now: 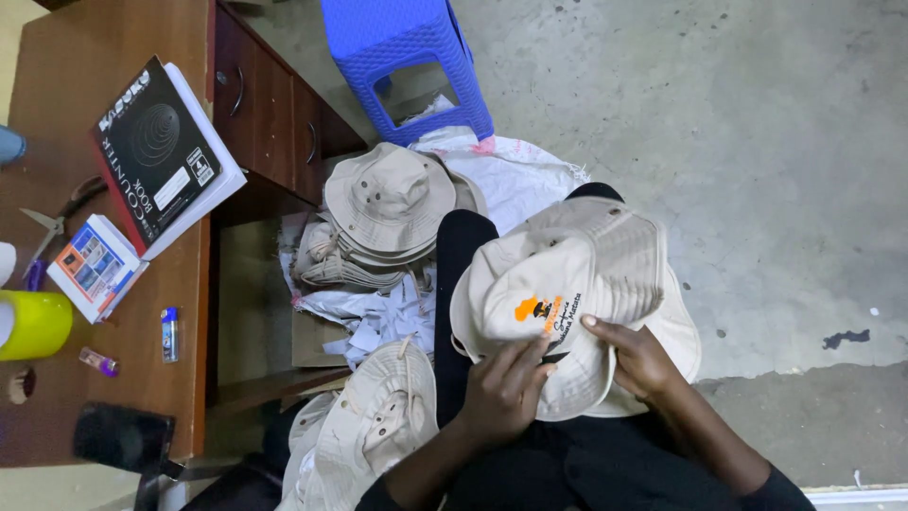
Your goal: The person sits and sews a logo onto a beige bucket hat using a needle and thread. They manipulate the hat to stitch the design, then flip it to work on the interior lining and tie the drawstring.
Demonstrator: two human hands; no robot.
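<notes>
The wooden worktop (123, 378) at far left carries a black-covered ledger book (161, 151), scissors (52, 222), a small printed booklet (95, 268), a yellow-green cup (36, 325) and a small lighter (169, 333). Beside it on the floor, a stack of beige bucket hats (383, 213) rests on a white woven sack (515, 170), below a blue plastic stool (407, 61). A second pile of hats (378, 426) lies by the person's knee.

The step in hand appears to be inspection or trimming of one beige cotton bucket hat (567, 284), held on the lap. The left hand (506, 388) has its fingers closed on the brim edge near the orange-and-black embroidered emblem. The right hand (638, 360) presses its fingers flat on the crown. The fabric is soft twill, stitched, with metal eyelets. The next move calls for a steady grip on the brim.
</notes>
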